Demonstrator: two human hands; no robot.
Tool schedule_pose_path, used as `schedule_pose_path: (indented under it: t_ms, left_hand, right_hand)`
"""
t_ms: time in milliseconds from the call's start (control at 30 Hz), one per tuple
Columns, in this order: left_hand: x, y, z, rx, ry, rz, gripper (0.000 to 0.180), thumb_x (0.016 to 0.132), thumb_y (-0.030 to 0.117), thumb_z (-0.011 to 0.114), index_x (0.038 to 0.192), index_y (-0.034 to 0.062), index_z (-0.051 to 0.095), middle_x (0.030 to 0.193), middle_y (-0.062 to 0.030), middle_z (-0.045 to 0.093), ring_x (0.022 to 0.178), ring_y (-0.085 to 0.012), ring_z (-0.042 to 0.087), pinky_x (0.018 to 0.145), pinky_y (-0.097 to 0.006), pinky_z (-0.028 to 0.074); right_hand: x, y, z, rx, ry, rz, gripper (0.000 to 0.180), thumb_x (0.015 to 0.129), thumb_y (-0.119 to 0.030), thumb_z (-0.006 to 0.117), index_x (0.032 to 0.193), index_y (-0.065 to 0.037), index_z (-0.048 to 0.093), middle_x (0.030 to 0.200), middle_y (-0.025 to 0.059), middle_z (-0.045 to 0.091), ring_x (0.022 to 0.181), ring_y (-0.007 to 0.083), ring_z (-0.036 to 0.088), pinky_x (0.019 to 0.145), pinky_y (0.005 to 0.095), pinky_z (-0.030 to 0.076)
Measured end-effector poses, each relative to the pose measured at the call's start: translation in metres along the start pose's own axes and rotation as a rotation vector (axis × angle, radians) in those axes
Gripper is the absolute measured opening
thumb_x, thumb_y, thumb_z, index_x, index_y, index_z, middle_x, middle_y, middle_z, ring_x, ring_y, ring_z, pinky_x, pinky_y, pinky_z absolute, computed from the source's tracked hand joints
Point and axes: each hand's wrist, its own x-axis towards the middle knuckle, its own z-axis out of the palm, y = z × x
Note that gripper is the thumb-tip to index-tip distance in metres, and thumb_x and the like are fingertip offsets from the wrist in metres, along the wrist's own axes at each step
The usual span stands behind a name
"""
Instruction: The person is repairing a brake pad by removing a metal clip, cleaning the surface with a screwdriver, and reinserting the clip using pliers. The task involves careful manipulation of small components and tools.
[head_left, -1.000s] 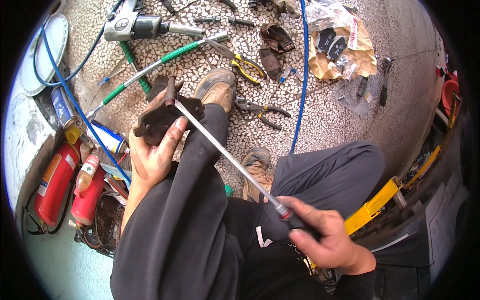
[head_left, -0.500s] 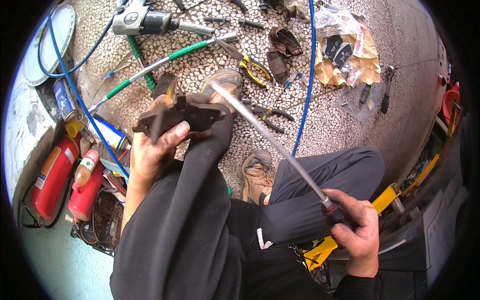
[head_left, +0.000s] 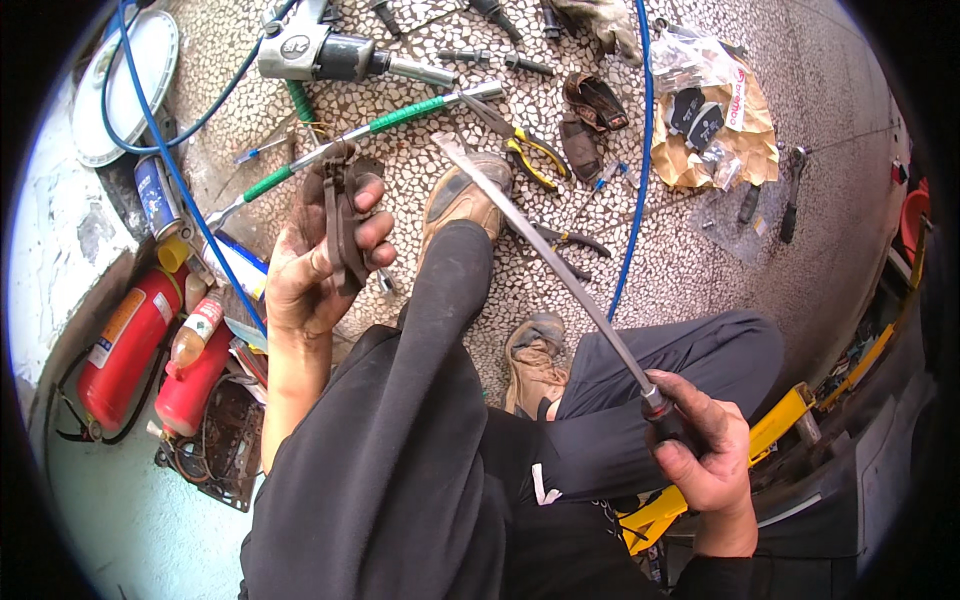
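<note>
Brake pad [head_left: 342,222], dark and worn, sits edge-on in the left hand [head_left: 312,268]: grip pinched on it, fingers [head_left: 372,232] wrapped over the front face, thumb behind, pad raised above the left knee. Right hand [head_left: 705,455] has its grip fisted around the dark handle of a long flat file [head_left: 560,270]; from that grip the blade runs up and left across the lap, its tip ending just right of the pad, not touching it. Below both grips: dark trousers, two brown boots [head_left: 462,195] on the speckled floor [head_left: 820,250]. Just beyond the pad grip lies a green-handled bar [head_left: 360,135], with yellow-handled pliers [head_left: 525,148] right of it. Left of the pad grip: blue hose [head_left: 165,150], red fire extinguisher [head_left: 125,345], spray can [head_left: 155,190]. Farther out, above the pad: an impact wrench [head_left: 325,55]. Beyond the file tip: loose dark pads [head_left: 590,115], then brown paper with bagged new pads [head_left: 715,125], with another wrench [head_left: 790,190] to the right of it. Yellow jack part [head_left: 770,430] just beside the file grip.
</note>
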Motion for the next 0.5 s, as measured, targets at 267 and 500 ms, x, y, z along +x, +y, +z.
schedule_pose_path:
  t_ms: [267, 500]
  left_hand:
    - [-0.003, -0.008, 0.009, -0.425, -0.134, -0.08, 0.07, 0.092, 0.045, 0.066, 0.141, 0.0029, 0.041, 0.129, -0.0201, 0.041, 0.095, -0.0189, 0.039, 0.067, -0.028, 0.041]
    - [0.001, -0.011, 0.026, -0.538, -0.13, -0.183, 0.062, 0.095, 0.048, 0.058, 0.136, 0.003, 0.044, 0.113, -0.0161, 0.035, 0.089, -0.019, 0.039, 0.061, -0.028, 0.042]
  right_hand:
    - [0.011, -0.012, -0.004, -0.27, -0.111, -0.208, 0.055, 0.074, -0.006, 0.07, 0.127, 0.007, 0.06, 0.086, 0.0162, 0.07, 0.072, 0.0251, 0.07, 0.07, 0.0302, 0.054]
    - [0.022, -0.028, -0.01, -0.345, -0.197, -0.222, 0.058, 0.072, -0.001, 0.069, 0.128, 0.005, 0.06, 0.08, 0.013, 0.068, 0.062, 0.0231, 0.065, 0.059, 0.029, 0.051]
